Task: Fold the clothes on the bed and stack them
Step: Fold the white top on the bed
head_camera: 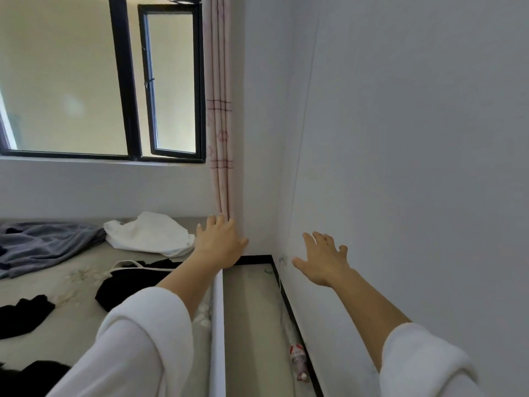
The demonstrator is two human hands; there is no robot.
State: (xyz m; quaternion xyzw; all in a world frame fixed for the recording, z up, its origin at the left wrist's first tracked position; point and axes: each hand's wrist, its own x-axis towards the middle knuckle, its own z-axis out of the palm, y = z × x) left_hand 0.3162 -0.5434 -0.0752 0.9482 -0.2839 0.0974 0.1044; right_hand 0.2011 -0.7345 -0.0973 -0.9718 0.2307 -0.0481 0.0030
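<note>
white garment (148,234), grey garment (43,245), black clothes (128,285) unfolded on bed (71,316)

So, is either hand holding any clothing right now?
No: the left hand and the right hand are both open and empty, while the white garment lies on the bed.

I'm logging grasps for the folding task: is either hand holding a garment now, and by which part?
Nothing is held. The left hand and the right hand are both open, fingers spread and empty.

A crumpled white cloth garment (148,233) lies on the grey flat bed (74,319) just left of the left hand (220,245); a crushed clear plastic bottle (299,361) lies on the floor below the right hand (323,262).
</note>
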